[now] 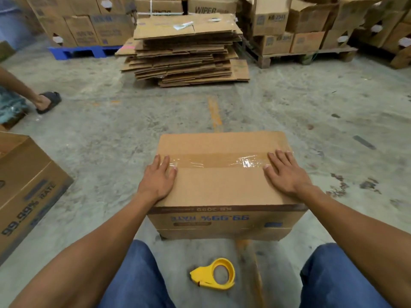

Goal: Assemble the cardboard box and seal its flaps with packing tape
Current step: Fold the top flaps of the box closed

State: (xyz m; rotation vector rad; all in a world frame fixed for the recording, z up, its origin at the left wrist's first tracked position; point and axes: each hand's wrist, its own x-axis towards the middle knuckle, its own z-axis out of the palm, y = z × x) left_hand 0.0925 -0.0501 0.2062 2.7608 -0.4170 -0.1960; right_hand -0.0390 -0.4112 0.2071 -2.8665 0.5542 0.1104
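A brown cardboard box [222, 187] stands on the concrete floor in front of my knees, its printing upside down on the near side. A strip of clear packing tape [213, 161] runs along the seam between the closed top flaps. My left hand [159, 176] lies flat on the left end of the top, fingers straight over the tape's end. My right hand [287, 172] lies flat on the right end, fingers spread on the tape. A yellow tape dispenser [214, 274] rests on the floor between my knees, untouched.
A tall stack of flattened cartons [184, 52] sits ahead on the floor. Pallets with stacked boxes [295, 23] line the back. Another assembled box [24, 187] stands at the left. A person's foot in a sandal [47, 102] is at far left.
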